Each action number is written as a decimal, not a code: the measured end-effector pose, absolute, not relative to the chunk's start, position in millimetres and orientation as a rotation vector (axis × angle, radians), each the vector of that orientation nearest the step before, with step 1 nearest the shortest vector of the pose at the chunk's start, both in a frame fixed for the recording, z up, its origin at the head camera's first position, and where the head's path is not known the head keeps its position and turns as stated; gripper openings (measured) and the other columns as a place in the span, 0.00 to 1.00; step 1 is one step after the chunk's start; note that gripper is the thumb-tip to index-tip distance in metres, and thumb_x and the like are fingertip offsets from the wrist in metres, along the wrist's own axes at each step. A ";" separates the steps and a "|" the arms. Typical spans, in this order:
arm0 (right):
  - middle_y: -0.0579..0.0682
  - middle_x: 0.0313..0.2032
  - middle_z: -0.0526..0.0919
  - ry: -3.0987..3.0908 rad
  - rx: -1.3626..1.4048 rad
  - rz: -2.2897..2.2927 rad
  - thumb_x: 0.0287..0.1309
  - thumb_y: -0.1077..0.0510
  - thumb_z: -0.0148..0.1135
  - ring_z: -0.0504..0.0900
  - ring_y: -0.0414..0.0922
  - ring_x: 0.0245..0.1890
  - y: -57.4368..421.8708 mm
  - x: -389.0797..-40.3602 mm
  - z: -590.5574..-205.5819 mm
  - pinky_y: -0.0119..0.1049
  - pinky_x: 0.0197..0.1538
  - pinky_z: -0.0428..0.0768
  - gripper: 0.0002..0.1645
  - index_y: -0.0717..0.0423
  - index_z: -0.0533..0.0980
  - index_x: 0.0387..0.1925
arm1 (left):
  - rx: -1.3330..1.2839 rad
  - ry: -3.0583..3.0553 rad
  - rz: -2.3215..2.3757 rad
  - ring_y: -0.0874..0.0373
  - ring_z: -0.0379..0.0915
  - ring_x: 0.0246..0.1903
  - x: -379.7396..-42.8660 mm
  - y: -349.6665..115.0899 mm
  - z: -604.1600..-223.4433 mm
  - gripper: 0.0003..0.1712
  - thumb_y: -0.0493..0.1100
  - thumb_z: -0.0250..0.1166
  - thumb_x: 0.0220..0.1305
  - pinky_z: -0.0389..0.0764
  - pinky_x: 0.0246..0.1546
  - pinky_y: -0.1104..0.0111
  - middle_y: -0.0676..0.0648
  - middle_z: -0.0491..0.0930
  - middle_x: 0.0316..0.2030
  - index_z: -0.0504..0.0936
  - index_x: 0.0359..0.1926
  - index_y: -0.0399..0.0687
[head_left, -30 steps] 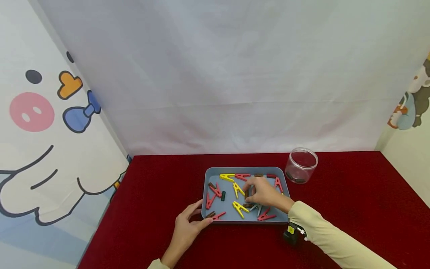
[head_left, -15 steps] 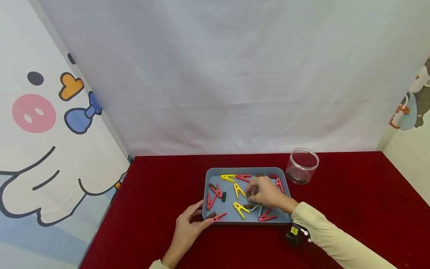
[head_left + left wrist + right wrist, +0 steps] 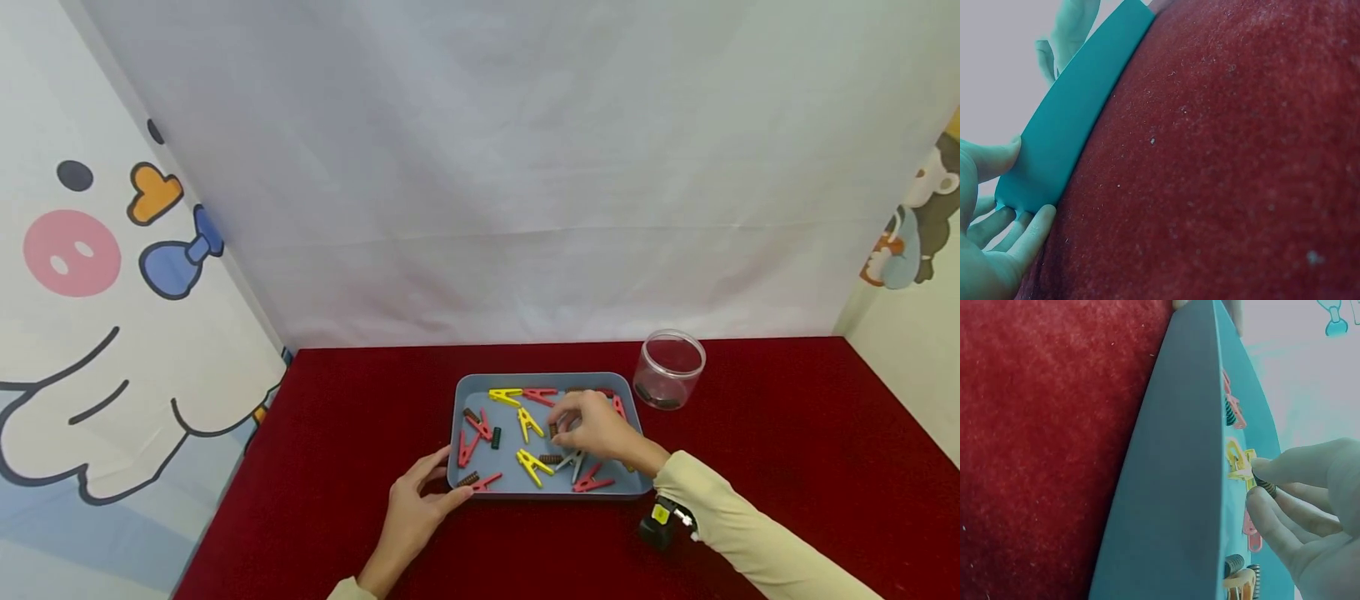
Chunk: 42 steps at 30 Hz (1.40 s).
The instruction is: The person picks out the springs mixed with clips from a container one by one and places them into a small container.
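Observation:
In the head view a blue-grey tray (image 3: 517,495) lies on the red tabletop with several red, yellow and grey clips and coil springs in it. My right hand (image 3: 600,429) is over the tray's right half and pinches a brown coil spring (image 3: 1265,485) between thumb and fingertips. A yellow clip (image 3: 529,423) lies just left of that spring, and a grey clip (image 3: 573,463) below the hand. My left hand (image 3: 414,508) grips the near left corner of the tray, its thumb on the front rim and its fingers against the side. Part of the tray's contents is hidden under the right hand.
A clear plastic jar (image 3: 669,371) without a lid stands behind the tray's right end, with dark pieces on its bottom. White cloth (image 3: 525,167) hangs behind the table. A small black device (image 3: 656,529) is strapped to the right wrist.
My right hand has moved slightly right and up with the brown coil spring between its fingers. The left hand has stayed at the tray's corner.

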State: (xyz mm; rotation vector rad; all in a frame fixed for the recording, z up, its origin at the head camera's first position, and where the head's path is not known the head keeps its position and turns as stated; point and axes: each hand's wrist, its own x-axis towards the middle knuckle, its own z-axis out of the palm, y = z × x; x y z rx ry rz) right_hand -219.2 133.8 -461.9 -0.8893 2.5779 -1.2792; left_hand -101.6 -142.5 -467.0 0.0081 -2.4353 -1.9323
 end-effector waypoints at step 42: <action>0.49 0.36 0.82 2.497 -0.887 -1.450 0.51 0.63 0.69 0.81 0.43 0.32 152.6 -210.9 -435.8 0.35 0.40 0.80 0.10 0.55 0.82 0.39 | 0.048 -2.440 -1.867 0.48 0.72 0.49 -112.7 -146.5 -500.0 0.36 0.42 0.76 0.47 0.80 0.35 0.71 0.44 0.76 0.55 0.76 0.60 0.47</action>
